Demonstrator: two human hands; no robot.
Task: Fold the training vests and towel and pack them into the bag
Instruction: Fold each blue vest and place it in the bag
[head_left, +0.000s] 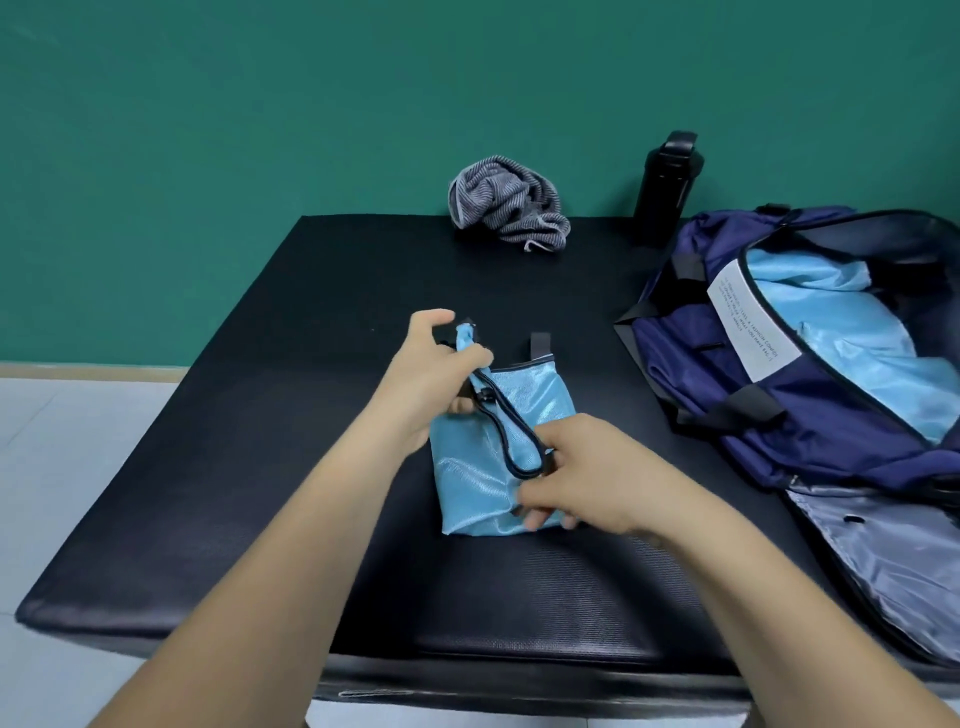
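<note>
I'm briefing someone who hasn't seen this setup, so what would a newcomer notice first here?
The shiny light blue vest in the middle of the black mat, with the left hand pinching its top corner and the right hand gripping its near edge. Next, the open navy bag on the right, with light blue fabric inside. A crumpled grey towel and a black bottle sit at the far edge.

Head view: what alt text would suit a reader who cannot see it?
Two hands fold a blue vest on a black table: the left hand grips its top corner, the right hand pinches its lower edge. An open navy bag lies to the right; a crumpled towel and a bottle sit at the back.
</note>
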